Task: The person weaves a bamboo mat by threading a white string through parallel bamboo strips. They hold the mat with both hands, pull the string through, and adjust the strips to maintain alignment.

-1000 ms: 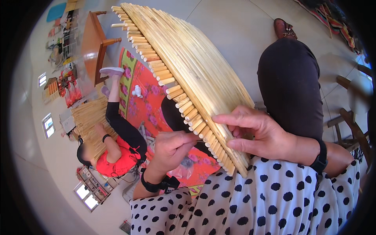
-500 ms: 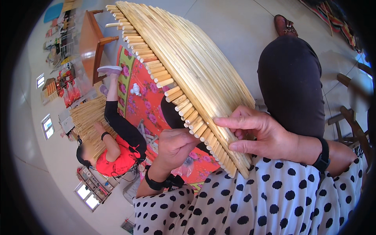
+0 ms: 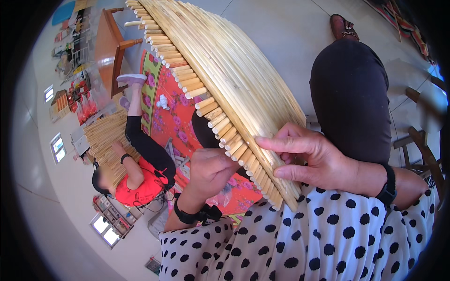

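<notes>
Already most of the reed mat [image 3: 225, 70] is bound, stretching far. The right hand [image 3: 318, 161] lies flat and unclenched on its near end, while the left hand [image 3: 211, 171] is curled beneath the reed ends; what it grips I cannot tell.

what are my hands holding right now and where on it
Both hands are on the mat of pale reeds. The right hand lies on its near end; the left hand is at the near stick ends, its grip hidden.
</notes>
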A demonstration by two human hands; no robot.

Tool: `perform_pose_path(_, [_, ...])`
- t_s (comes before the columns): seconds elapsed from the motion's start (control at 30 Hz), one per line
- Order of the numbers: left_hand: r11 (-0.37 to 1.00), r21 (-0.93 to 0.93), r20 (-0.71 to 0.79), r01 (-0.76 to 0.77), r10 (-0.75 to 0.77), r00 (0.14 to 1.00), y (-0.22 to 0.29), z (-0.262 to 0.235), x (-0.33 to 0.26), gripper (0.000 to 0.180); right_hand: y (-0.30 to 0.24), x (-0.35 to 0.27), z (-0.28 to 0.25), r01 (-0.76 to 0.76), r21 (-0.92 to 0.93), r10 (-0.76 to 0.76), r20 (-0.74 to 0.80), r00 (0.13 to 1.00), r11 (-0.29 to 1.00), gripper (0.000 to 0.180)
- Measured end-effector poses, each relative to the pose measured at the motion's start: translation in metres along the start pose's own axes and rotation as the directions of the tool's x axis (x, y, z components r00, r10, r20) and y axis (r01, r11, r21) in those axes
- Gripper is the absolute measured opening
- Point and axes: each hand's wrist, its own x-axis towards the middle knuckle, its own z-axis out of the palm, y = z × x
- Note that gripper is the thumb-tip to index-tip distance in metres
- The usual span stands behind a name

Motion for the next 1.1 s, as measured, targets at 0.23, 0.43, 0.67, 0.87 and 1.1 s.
perform_pose_path(0.23, [1.000, -0.017, -0.008, -0.001, 0.001, 1.000, 0.006, 0.004, 0.004, 0.020, 0.007, 0.000, 0.001, 0.029, 0.005, -0.029, 0.009, 1.000, 1.000, 0.062])
perform_pose_path(0.43, [0.993, 0.085, 0.108, 0.086, -0.095, 0.990, 0.012, -0.003, -0.002, 0.026, 0.006, 0.000, 0.002, 0.073, -0.018, -0.073, 0.003, 0.997, 0.997, 0.061])
perform_pose_path(0.67, [0.998, 0.057, 0.101, -0.005, 0.000, 0.995, 0.012, -0.001, 0.008, 0.022, -0.014, -0.006, 0.003, -0.105, -0.053, 0.100, -0.083, 0.991, 0.993, 0.057])
perform_pose_path(0.87, [0.986, 0.079, 0.167, -0.148, 0.133, 0.977, 0.021, -0.002, 0.028, 0.014, -0.048, -0.019, 0.004, -0.142, -0.518, 0.094, -0.118, 0.989, 0.843, 0.057])
perform_pose_path(1.1, [0.894, 0.226, 0.153, -0.388, 0.361, 0.920, 0.019, 0.008, 0.058, 0.013, -0.069, -0.025, 0.037, -0.313, -0.916, 0.005, -0.322, 0.947, 0.251, 0.031])
